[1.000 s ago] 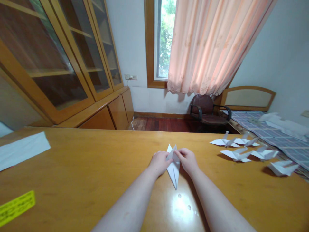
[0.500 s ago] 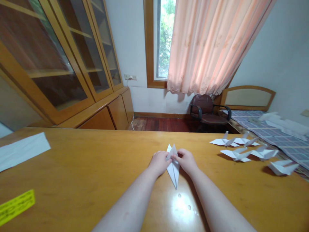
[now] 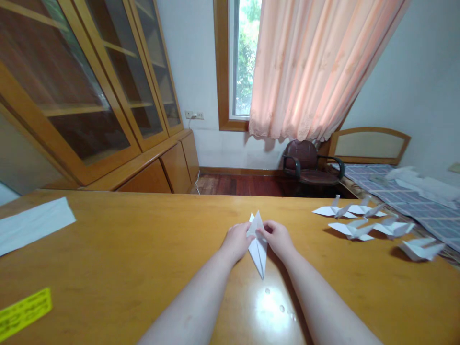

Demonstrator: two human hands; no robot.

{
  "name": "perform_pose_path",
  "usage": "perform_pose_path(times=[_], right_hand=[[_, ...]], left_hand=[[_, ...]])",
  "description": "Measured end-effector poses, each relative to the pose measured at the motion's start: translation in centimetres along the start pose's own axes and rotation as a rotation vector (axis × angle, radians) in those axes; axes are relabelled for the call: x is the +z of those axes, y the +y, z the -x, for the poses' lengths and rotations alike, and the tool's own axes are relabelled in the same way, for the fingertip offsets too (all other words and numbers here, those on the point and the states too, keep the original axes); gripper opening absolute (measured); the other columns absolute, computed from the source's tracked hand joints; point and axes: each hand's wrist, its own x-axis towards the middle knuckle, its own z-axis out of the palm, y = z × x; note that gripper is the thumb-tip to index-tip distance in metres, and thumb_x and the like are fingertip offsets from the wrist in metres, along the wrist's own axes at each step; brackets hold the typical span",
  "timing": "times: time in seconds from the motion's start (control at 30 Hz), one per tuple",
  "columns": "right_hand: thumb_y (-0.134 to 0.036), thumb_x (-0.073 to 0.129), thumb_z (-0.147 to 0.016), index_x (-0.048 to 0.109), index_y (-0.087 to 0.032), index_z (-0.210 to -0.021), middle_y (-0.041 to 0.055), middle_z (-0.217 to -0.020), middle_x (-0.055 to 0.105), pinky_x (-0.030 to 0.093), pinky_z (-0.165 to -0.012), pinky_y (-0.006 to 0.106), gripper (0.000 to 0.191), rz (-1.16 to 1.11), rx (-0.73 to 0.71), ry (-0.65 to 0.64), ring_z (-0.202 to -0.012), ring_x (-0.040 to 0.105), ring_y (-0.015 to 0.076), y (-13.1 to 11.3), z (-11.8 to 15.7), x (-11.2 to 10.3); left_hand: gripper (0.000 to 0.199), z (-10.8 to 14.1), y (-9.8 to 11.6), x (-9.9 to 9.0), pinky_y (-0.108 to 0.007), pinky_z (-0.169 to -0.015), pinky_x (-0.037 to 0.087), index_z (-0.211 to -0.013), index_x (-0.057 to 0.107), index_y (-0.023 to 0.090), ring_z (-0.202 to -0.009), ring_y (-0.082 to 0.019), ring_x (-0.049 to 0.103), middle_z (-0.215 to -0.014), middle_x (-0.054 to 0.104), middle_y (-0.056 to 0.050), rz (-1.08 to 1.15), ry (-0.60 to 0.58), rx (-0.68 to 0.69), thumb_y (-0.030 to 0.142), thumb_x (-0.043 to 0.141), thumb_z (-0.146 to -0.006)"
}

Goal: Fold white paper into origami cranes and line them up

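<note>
Between my hands, over the middle of the table, is a piece of white folded paper (image 3: 258,254), long and kite-shaped, its narrow point toward me. My left hand (image 3: 237,240) grips its left edge, with the thumb on the front layer. On the other side my right hand (image 3: 277,241) pinches the right edge, thumb pressed on the paper near its middle. Two pointed tips stand up at the far end, the front one broader. The fingers behind the paper are hidden.
Several folded paper cranes (image 3: 352,229) stand on the wooden table (image 3: 143,263) at the right. White paper (image 3: 36,223) lies at the left edge, with a yellow label (image 3: 27,311) nearer me. A chair (image 3: 309,163) and a bed (image 3: 398,187) are beyond.
The paper's front flap has been shifted slightly up and left, covering more of the rear tip. My right thumb has moved a little right; both hands keep nearly the same place.
</note>
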Motion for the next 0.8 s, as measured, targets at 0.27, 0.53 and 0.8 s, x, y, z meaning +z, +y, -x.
perform_pose_path(times=[0.27,0.53,0.8], right_hand=[[-0.026,0.057,-0.069,0.066,-0.017,-0.085,0.0039,-0.078,0.067,0.042,-0.064,0.025,0.020,-0.002,0.033,-0.050,-0.070,0.059,0.0166,0.4,-0.2,0.2],[-0.026,0.054,-0.072,0.066,-0.018,-0.079,0.0027,-0.073,0.067,0.040,-0.063,0.025,0.016,0.098,0.036,-0.045,-0.068,0.058,0.0160,0.6,-0.3,0.2],[-0.025,0.051,-0.074,0.065,-0.018,-0.078,0.0033,-0.077,0.068,0.041,-0.066,0.025,0.017,0.119,0.054,-0.016,-0.072,0.060,0.0165,0.3,-0.3,0.0]], left_hand=[[0.039,-0.8,-1.3,0.9,-0.026,-0.088,0.038,-0.118,0.050,0.021,-0.105,-0.019,0.053,-0.115,0.060,-0.007,0.069,0.133,0.009,0.016,0.049,-0.079],[0.044,-1.0,-1.6,0.9,-0.025,-0.086,0.040,-0.122,0.046,0.022,-0.103,-0.017,0.055,-0.115,0.060,-0.006,0.119,0.175,-0.009,0.012,0.046,-0.079],[0.046,-1.3,-2.1,1.4,-0.025,-0.085,0.042,-0.121,0.048,0.021,-0.099,-0.016,0.056,-0.110,0.061,-0.007,0.233,0.204,0.003,0.007,0.046,-0.077]])
